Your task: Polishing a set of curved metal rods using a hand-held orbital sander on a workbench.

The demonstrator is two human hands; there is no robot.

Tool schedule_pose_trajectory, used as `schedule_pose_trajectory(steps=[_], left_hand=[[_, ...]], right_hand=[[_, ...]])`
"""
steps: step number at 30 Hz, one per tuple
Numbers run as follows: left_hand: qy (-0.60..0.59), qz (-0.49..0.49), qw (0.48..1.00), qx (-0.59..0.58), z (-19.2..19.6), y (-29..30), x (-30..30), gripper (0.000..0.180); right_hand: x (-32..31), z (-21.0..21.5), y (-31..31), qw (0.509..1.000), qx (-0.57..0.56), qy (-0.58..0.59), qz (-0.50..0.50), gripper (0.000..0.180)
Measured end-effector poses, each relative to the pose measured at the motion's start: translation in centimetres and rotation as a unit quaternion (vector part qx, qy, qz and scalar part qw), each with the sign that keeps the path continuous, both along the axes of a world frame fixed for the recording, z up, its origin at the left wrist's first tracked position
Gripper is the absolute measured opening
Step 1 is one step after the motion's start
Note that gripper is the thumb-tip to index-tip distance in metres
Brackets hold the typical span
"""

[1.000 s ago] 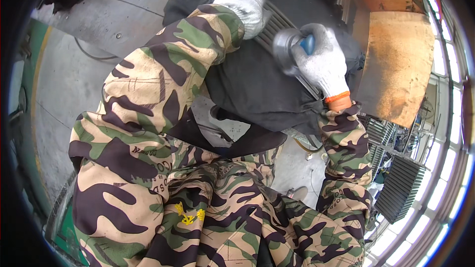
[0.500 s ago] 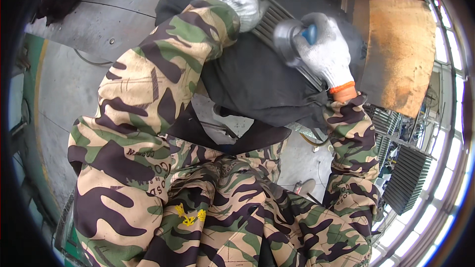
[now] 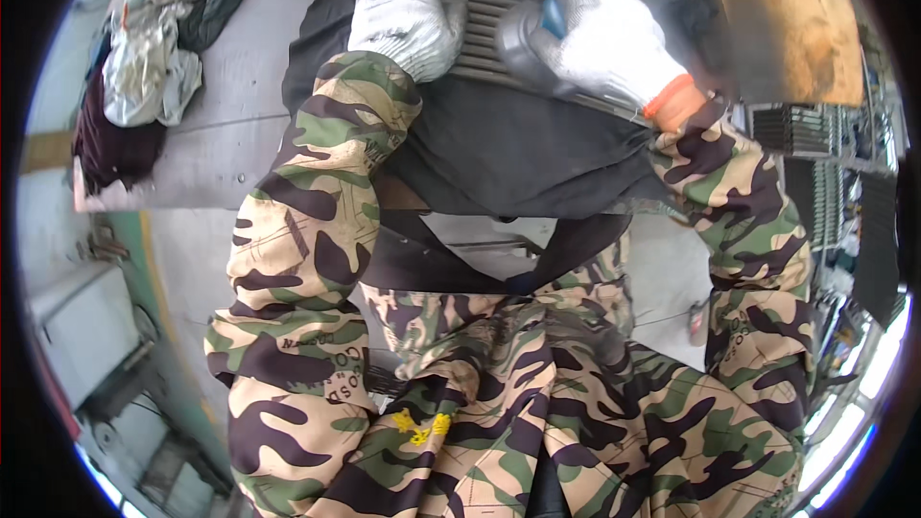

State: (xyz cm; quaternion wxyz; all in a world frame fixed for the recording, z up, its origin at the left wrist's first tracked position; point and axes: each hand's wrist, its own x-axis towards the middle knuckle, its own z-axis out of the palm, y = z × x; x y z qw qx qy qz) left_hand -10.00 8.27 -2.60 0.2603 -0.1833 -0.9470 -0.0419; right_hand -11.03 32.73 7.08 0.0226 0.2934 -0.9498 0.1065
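A slatted grey metal piece lies across a black cloth in front of me. My left hand, in a white knit glove, rests flat with outstretched fingers at the left end of the slats. In my right hand, gloved with an orange cuff, is a round grey palm sander with a blue part on top. Its base sits on or just over the slats; blur hides the exact contact. The fingers of this hand wrap round the tool's top.
Crumpled rags and gloves are piled on the metal table at the left. A brown, worn board is at the far right. Racks of slatted metal parts stand beyond my right arm. A white cabinet is at the lower left.
The view has swung, bringing the rag pile more into sight. The right hand and sander stay over the slats; the left hand remains flat at their left end.
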Motion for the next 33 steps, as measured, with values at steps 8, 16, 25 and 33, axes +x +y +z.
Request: schedule_pose_trajectory(steps=[8, 16, 25, 33], left_hand=[[-0.095, -0.018, 0.995, 0.010, 2.1, 1.0, 3.1, 0.051], [-0.089, -0.013, 0.996, 0.012, 2.2, 0.8, 2.7, 0.050], [-0.066, 0.029, 0.997, -0.011, 1.2, 1.2, 0.0, 0.041], [-0.094, -0.024, 0.995, 0.024, 2.3, 1.0, 3.0, 0.053]], right_hand=[[-0.5, 2.4, 0.5, 0.998, -0.043, -0.017, -0.043, 0.037], [-1.4, 1.7, 0.3, 0.999, -0.046, 0.003, -0.024, 0.034], [0.4, -0.3, 0.0, 0.998, -0.055, 0.020, -0.002, 0.029], [1.3, 0.8, -0.4, 0.999, -0.024, -0.004, -0.023, 0.030]])
